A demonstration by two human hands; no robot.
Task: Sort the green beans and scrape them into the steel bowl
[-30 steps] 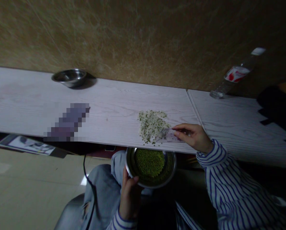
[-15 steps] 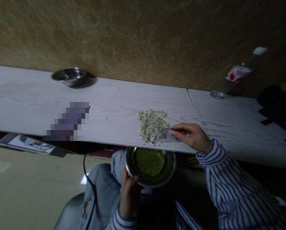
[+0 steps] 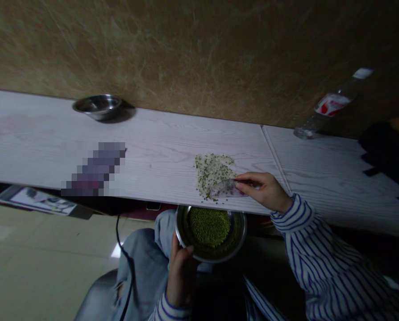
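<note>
My left hand [image 3: 181, 274] grips the rim of a steel bowl [image 3: 234, 240] holding green mung beans [image 3: 209, 226], kept just below the table's front edge over my lap. My right hand [image 3: 264, 191] pinches a small clear card [image 3: 224, 189] that rests flat-edged on the pale wooden table [image 3: 159, 151], its left end in a patch of mixed white grains and green beans [image 3: 211, 171]. The pile lies directly above the bowl.
An empty steel bowl [image 3: 97, 106] sits at the back left by the brown wall. A blurred-out object [image 3: 94, 169] lies left of centre. A plastic water bottle [image 3: 330, 104] leans at the back right. Something black [image 3: 390, 151] lies at the right edge.
My right hand has slid the card leftward, further into the grain pile. The left hand and bowl have stayed put.
</note>
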